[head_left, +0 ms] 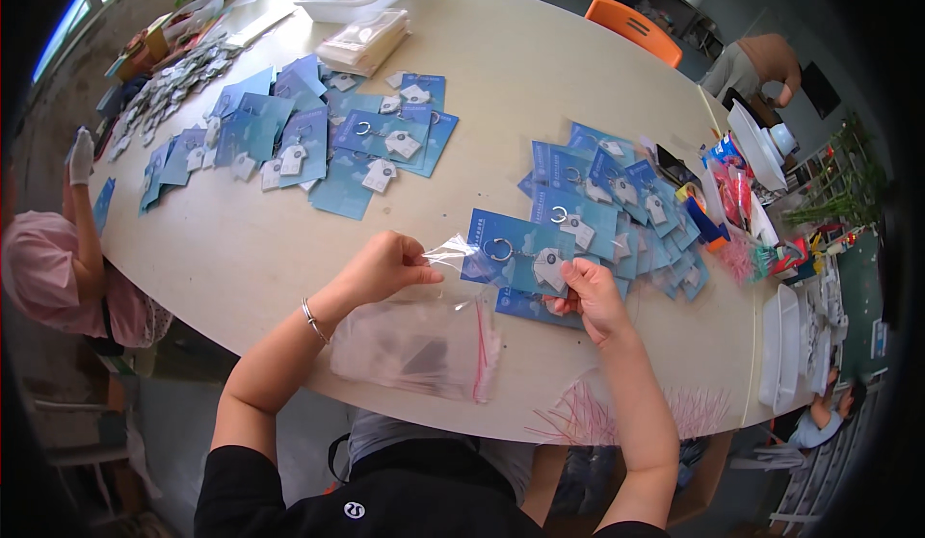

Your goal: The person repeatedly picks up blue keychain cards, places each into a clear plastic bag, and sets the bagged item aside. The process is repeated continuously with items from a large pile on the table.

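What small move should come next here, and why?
Probably guide the blue card into the clear plastic, if that's an open bag: the left-hand grip pinches the plastic by the card's left edge, and the right-hand grip holds the card's right end.

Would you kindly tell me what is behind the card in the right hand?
Another blue card peeks out below the held card, and more cards with white charms show at its upper right; whatever lies directly behind is covered.

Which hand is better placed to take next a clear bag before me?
Probably the left hand: it is nearer the clear bags, though pinching clear film, while the right hand grips the blue card.
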The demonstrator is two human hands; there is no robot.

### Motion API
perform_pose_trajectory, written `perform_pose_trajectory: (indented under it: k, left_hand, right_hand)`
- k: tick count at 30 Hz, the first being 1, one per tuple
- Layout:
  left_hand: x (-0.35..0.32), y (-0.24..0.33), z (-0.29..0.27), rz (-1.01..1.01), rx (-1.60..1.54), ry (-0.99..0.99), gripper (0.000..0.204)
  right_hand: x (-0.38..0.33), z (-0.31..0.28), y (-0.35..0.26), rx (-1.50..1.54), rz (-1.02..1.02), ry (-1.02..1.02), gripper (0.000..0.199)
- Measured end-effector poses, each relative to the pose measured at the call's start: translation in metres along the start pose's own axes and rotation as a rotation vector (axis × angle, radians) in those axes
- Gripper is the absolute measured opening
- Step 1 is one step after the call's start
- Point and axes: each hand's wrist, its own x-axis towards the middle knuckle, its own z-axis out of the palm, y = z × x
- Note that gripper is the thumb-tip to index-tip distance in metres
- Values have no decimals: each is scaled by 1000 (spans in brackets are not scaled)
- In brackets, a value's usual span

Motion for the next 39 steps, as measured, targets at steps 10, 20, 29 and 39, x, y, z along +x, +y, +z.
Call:
perform_pose_trajectory:
  k: [10, 20, 29, 39]
  left_hand:
    - [0, 3, -2, -31, -98, -59, 23]
    - [4, 4, 0, -78, -153, -127, 19]
    - [0, 15, 1, 64, -243, -102, 23]
    - [7, 28, 12, 123, -136, 14, 7]
  right_hand:
    - [24, -1, -34, -329, 22, -218, 26]
    - [46, 8, -51, -547, 48, -310, 25]
    - [52, 45, -46, -587, 123, -409, 24]
    - [30, 58, -37, -477, 158, -518, 25]
